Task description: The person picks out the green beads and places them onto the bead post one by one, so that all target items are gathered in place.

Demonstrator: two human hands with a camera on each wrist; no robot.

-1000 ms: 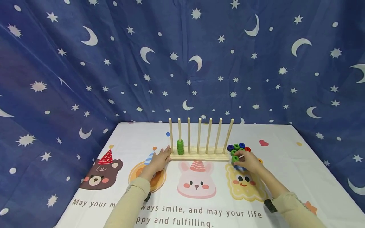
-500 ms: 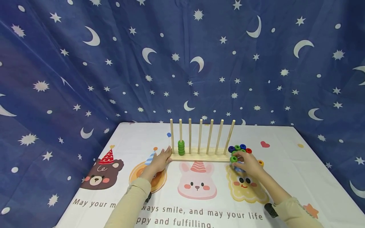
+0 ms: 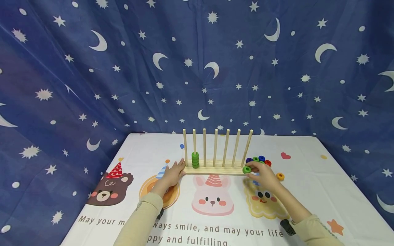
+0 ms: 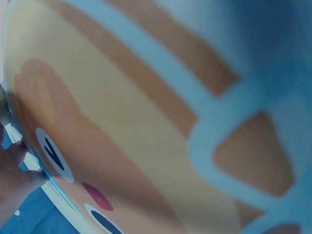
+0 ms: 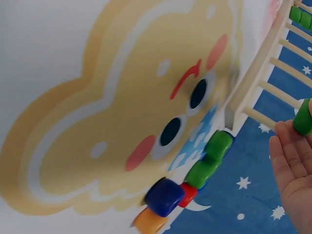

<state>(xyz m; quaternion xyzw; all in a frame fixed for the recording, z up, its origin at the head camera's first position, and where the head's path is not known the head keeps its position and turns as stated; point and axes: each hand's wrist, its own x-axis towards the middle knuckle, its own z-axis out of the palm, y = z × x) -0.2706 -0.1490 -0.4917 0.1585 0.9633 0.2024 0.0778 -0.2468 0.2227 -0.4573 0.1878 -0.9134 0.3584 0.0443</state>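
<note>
A starry blue curtain [image 3: 172, 82] behind the seven-peg wooden rack [image 3: 215, 169] — four stacked beads [image 3: 195, 160] on it, left hand [image 3: 172, 173] outstretched at its left end, right hand [image 3: 263, 174] pinching one green bead [image 3: 245, 171] by its right.

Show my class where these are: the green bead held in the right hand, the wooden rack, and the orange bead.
Held green bead [image 3: 246, 170]: head view, its face.
Wooden rack [image 3: 220, 169]: head view, bare front of its base.
Orange bead [image 3: 280, 177]: head view, its front.
</note>
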